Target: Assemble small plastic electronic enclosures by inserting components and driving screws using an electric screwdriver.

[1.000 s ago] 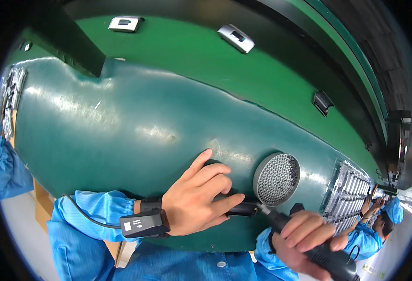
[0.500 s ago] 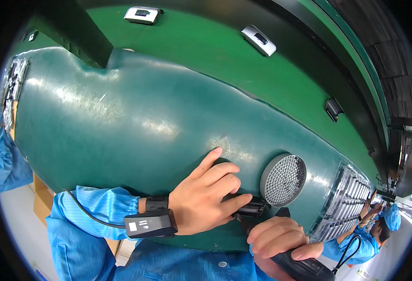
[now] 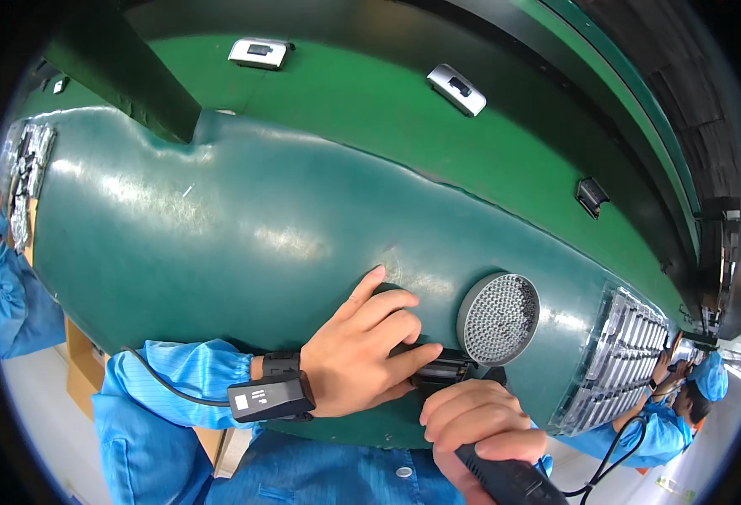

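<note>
Black casing point(image 3: 450, 368) juts from under left hand point(image 3: 358, 360).

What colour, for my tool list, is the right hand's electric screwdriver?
The electric screwdriver is black, seen best in the head view.

A part point(image 3: 448, 369) lies between the left hand point(image 3: 362, 358) and the right hand point(image 3: 476, 425), which holds a power driver point(image 3: 509, 481). Just beyond, on the mat point(image 3: 244, 278), stands a dish point(image 3: 498, 320); a tray point(image 3: 619, 362) lies farther right, two housings point(image 3: 456, 90) past the mat.
</note>
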Available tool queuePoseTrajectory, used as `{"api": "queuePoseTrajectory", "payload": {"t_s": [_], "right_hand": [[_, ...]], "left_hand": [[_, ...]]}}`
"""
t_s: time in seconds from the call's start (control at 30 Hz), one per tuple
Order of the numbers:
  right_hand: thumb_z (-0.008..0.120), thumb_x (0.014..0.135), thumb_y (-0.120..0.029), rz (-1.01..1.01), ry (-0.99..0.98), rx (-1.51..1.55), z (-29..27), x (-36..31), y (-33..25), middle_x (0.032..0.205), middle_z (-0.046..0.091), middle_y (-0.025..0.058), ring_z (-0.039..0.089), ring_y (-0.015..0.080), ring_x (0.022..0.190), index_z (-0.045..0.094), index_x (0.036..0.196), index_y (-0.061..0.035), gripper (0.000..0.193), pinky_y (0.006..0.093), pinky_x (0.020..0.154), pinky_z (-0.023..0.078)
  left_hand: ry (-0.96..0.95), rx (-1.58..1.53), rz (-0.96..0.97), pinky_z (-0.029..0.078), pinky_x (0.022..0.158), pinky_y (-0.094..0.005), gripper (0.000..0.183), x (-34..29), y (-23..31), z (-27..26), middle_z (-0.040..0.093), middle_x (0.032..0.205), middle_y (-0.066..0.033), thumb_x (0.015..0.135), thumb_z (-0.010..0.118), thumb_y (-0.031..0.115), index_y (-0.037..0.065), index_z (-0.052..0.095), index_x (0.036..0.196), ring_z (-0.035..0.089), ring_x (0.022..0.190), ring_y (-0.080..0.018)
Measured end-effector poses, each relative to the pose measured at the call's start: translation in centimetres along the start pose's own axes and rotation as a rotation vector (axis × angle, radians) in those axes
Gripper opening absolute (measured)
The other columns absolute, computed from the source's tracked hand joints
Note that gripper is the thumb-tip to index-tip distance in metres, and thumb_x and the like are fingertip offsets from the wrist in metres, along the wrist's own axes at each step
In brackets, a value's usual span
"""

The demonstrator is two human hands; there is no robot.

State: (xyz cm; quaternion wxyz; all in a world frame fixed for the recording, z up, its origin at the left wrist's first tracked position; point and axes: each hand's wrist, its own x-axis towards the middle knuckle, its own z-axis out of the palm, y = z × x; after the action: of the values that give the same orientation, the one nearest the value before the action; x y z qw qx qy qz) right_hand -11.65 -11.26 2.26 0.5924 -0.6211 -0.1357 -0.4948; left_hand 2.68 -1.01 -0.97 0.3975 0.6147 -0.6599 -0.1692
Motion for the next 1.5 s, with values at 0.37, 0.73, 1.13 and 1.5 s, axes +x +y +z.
{"api": "queuePoseTrajectory", "payload": {"t_s": [0.37, 0.73, 1.13, 1.5], "right_hand": [[0.053, 0.102, -0.067, 0.144, 0.503, -0.015, -8.8, 1.2, -3.9, 0.081, 0.057, 0.0101, 0.056, 0.021, 0.06, 0.044, 0.133, -0.0082, 0.067, 0.0372, 0.05, 0.05], [0.048, 0.098, -0.075, 0.171, 0.605, -0.131, -8.7, 0.6, -1.8, 0.077, 0.057, 0.0088, 0.055, 0.0207, 0.056, 0.042, 0.126, -0.0111, 0.07, 0.0369, 0.047, 0.049], [0.056, 0.094, -0.074, 0.145, 0.634, -0.112, -7.0, 0.4, -2.6, 0.069, 0.057, 0.0109, 0.057, 0.025, 0.051, 0.039, 0.121, -0.0107, 0.071, 0.0394, 0.047, 0.052], [0.057, 0.092, -0.077, 0.17, 0.691, -0.104, -8.2, 0.6, -2.9, 0.073, 0.058, 0.0104, 0.058, 0.0248, 0.055, 0.038, 0.121, -0.0119, 0.074, 0.0407, 0.052, 0.052]], "left_hand": [[-0.052, 0.019, -0.022, 0.034, 0.118, -0.067, 0.055, 0.6, 0.3, -0.4, 0.056, 0.099, -0.0023, 0.056, 0.092, 0.021, 0.017, 0.081, 0.11, 0.06, 0.12, -0.0322], [-0.121, 0.006, 0.157, 0.034, 0.119, -0.0655, 0.046, 1.3, -0.8, -3.0, 0.061, 0.098, -0.0023, 0.066, 0.091, 0.022, 0.011, 0.08, 0.108, 0.064, 0.117, -0.0304], [0.324, 0.447, -0.025, 0.051, 0.089, -0.0408, 0.053, 10.6, -12.9, -12.3, 0.066, 0.097, -0.0079, 0.076, 0.084, 0.019, 0.003, 0.07, 0.125, 0.061, 0.098, -0.0304], [0.775, 1.013, -0.525, 0.051, 0.095, -0.0499, 0.042, 9.5, -17.3, -13.0, 0.069, 0.117, -0.0153, 0.089, 0.077, 0.04, 0.008, 0.074, 0.116, 0.062, 0.112, -0.0387]]}}
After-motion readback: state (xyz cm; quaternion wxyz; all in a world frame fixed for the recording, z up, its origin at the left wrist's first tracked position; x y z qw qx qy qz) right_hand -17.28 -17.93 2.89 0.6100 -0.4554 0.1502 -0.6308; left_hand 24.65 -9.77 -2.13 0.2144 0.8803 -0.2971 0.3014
